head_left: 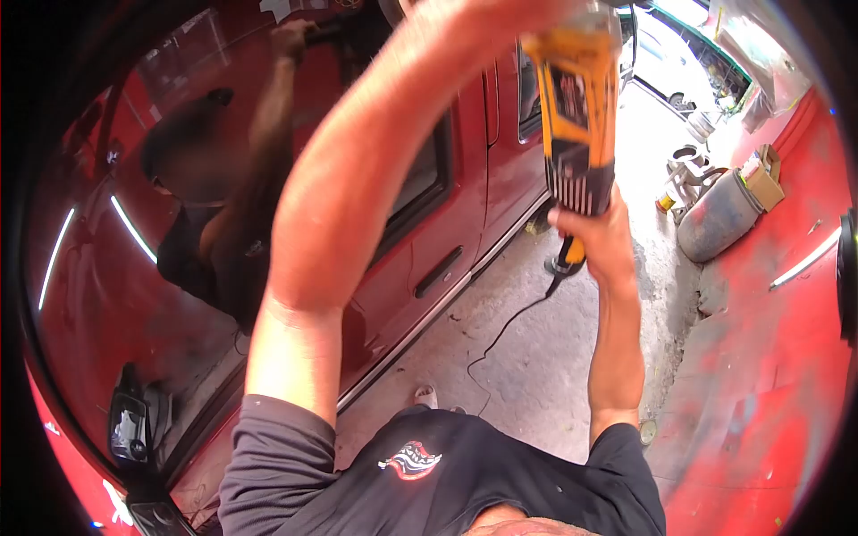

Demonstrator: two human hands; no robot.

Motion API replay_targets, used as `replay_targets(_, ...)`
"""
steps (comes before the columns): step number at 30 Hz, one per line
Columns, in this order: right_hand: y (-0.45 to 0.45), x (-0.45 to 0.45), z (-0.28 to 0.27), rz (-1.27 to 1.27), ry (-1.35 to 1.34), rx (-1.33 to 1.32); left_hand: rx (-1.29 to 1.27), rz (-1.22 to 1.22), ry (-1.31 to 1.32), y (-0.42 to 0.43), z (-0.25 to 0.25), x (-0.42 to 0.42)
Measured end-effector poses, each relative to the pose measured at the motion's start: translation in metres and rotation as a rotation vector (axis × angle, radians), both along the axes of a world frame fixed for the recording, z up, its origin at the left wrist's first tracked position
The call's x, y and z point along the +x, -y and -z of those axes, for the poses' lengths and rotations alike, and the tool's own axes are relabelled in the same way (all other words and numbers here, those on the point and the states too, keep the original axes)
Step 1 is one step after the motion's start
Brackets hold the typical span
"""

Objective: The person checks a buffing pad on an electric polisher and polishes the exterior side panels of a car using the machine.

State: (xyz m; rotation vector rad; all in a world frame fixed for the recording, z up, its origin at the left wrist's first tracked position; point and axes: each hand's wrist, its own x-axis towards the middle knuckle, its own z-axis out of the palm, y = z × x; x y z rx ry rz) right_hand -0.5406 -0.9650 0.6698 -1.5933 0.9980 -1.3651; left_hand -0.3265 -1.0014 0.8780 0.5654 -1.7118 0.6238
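Observation:
A yellow and black corded power tool, which looks like a car polisher (576, 116), is held up in front of me, running lengthwise away from my chest. My right hand (597, 239) wraps round its rear handle, thumb along the near side. At the top edge my left hand (527, 16) is on the tool's front end, its fingers largely cut off by the frame. In the shiny glass, a reflected hand closes round a dark handle. The tool's working end is out of view. A dark red vehicle (460, 214) stands to the left, close to my left arm.
A black power cord (509, 326) trails from the handle across the concrete floor (429, 335). On the right, a grey drum (719, 219) with a cardboard box (761, 179) on it stands by a red wall (760, 357). A white car (657, 58) is further off.

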Motion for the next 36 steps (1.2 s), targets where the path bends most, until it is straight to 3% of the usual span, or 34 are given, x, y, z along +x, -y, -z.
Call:
replay_targets(2,-0.01,-0.012,0.034,0.052,-0.028,0.027,-0.041,0.315,-0.077,-0.008,0.033,-0.01)
replay_targets(5,-0.03,-0.03,0.082,0.114,-0.051,0.107,0.103,0.058,-0.102,-0.012,0.086,-0.027)
replay_targets(10,-0.063,-0.048,0.156,0.115,0.002,0.239,0.301,0.036,-0.076,-0.03,0.154,-0.054)
replay_targets(14,-0.074,-0.053,0.178,0.08,0.121,0.332,0.407,0.017,-0.014,-0.031,0.179,-0.069)
replay_targets(18,-0.074,-0.052,0.165,0.093,0.115,0.322,0.386,0.022,-0.001,-0.028,0.164,-0.065)
replay_targets(23,-0.058,-0.04,0.099,0.116,0.033,0.218,0.289,0.036,-0.115,-0.026,0.115,-0.041)
replay_targets(29,-0.029,-0.015,0.03,0.063,0.015,0.126,-0.042,-0.031,-0.129,-0.01,0.047,-0.009)
replay_targets(31,-0.024,-0.008,0.01,0.056,0.019,0.186,0.07,-0.03,-0.153,-0.019,0.034,-0.003)
replay_targets(36,-0.02,-0.007,0.029,0.085,-0.032,0.102,0.023,-0.038,-0.137,-0.021,0.044,-0.002)
